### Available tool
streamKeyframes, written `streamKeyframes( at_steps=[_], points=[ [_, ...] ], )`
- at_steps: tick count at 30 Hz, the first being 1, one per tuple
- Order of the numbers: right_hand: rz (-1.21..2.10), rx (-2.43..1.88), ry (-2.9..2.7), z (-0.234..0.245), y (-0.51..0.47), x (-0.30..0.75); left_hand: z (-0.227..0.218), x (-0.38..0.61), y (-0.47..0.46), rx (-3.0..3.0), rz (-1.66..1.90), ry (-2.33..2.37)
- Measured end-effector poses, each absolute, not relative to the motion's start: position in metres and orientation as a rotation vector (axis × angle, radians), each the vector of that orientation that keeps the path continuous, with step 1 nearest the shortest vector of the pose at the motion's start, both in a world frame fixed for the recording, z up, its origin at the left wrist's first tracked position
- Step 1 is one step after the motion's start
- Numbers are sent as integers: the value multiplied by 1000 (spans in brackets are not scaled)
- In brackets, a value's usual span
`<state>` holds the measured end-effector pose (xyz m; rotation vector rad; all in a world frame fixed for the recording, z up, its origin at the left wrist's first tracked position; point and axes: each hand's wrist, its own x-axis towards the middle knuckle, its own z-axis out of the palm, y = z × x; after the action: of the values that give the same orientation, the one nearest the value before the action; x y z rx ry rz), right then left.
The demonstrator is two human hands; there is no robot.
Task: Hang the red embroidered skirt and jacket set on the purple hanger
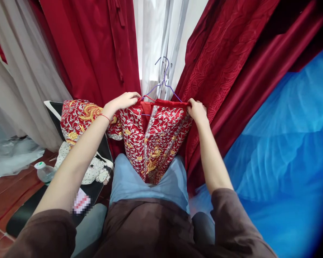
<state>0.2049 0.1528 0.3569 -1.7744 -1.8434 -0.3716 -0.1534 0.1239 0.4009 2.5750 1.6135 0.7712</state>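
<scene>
Red embroidered garment [165, 123] is up in front of us, btwn both hands, its top edge stretched roughly level & its lower end dipping btwn our thighs, against our lt. blue trousers [123, 179]. L hand [127, 100] is closed on the top edge at the L end, fingers bent over it; R hand [197, 110] is likewise closed on the R end, fingers curled round the edge. Both hold only cloth, as far as we can see; thumbs partly hidden. Silver & gold stitching covers the front, w/ a silver-trimmed line down the middle.

Purple wire hanger [164, 77] rises from behind the top edge, hook up, nr. the white cloth [150, 43]. Second embroidered piece [79, 113], red w/ gold, lies to our L, partly behind our forearm; can't tell if it's joined to ours. It's on a black seat [24, 218], w/ a white dotted cloth [90, 175] & a clear bottle [46, 172] close by. Red drapery [88, 46] hangs ahead on both sides, blue tulle [280, 172] spreads to our R, & red floor tiles [5, 193] show at L.
</scene>
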Motion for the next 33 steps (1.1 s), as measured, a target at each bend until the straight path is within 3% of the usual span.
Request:
streamKeyframes(
  at_steps=[4, 9, 16, 33],
  points=[
    [-533, -1734, -1982, 369, 161, 220, 397, -180, 128, 2560, 767, 1648],
    [-608, -1697, -1955, 370, 161, 221, 384, -188, 129, 2468, 1125, 1556],
    [-697, -1531, -1682, 373, 160, 206, 398, -175, 132, 2419, 1317, 1586],
    [-312, -1312, -1870, 318, 156, 145, 348, -152, 148, 2273, 1543, 1760]
  ],
)
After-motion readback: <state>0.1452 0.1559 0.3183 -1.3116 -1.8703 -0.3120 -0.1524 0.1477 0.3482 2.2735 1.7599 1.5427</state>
